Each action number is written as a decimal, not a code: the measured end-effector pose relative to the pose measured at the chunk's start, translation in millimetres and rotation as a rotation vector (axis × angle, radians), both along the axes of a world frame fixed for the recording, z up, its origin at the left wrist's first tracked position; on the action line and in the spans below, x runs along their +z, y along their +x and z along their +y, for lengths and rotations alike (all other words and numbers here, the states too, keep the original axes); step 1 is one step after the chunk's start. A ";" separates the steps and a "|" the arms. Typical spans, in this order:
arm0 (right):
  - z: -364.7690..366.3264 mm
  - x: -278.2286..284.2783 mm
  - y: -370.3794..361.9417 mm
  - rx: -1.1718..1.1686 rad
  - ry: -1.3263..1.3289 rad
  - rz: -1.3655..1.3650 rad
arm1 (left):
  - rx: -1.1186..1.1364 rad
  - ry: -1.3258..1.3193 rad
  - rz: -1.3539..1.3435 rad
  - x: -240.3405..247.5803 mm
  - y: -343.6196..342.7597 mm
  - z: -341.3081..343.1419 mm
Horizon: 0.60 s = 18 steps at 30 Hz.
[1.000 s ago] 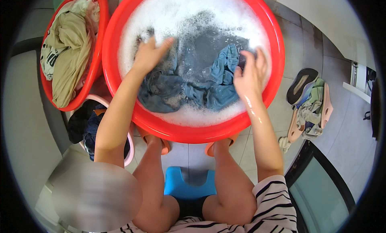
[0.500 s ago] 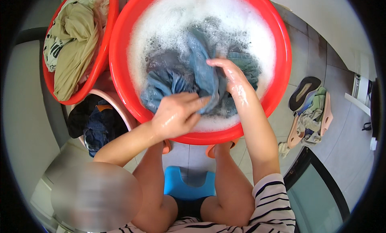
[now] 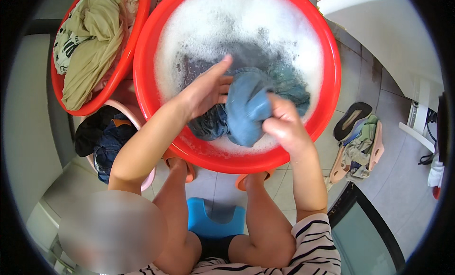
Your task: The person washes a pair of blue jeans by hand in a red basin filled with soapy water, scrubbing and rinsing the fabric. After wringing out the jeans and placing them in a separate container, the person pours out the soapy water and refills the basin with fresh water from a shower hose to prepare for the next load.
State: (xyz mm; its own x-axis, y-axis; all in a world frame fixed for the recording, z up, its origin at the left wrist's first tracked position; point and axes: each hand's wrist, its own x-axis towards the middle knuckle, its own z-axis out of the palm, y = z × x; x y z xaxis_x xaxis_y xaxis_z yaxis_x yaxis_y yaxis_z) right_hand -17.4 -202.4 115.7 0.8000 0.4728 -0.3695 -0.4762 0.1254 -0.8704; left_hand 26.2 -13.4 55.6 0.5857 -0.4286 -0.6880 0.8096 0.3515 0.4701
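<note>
Blue cloth (image 3: 247,106) is bunched up above the near part of a large red basin (image 3: 143,80), over dark wet clothes (image 3: 209,124) and white suds (image 3: 256,14), with the right hand (image 3: 286,125) closed on its right side. The left hand (image 3: 208,89) is open at the cloth's left side, thumb raised and fingers apart, though blur makes it hard to tell whether the fingertips touch it. Left of the basin stands a red tub (image 3: 136,42) holding beige fabric (image 3: 92,47).
</note>
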 end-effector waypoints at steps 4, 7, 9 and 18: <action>3.0 -31.5 -17.2 0.178 -0.431 -0.122 | 0.066 0.184 -0.428 -29.3 28.1 1.2; -5.8 -68.9 -18.0 -0.026 -0.734 -0.023 | 0.191 0.302 -0.420 -48.0 42.0 5.8; 2.7 -81.0 4.0 -0.175 -0.742 -0.094 | 0.182 0.500 -0.537 -73.2 32.9 4.2; 32.1 -167.6 36.7 -0.229 -1.157 -0.023 | -0.827 1.123 -0.709 -143.2 36.5 1.9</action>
State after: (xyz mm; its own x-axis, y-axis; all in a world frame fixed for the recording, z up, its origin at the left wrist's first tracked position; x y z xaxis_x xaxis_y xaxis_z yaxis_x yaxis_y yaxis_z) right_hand 19.3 -170.2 -51.9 0.8349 -0.2895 -0.4681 -0.5274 -0.6638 -0.5303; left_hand 62.7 -11.5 -87.6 0.7866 -0.2588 -0.5606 0.1018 -0.8411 0.5311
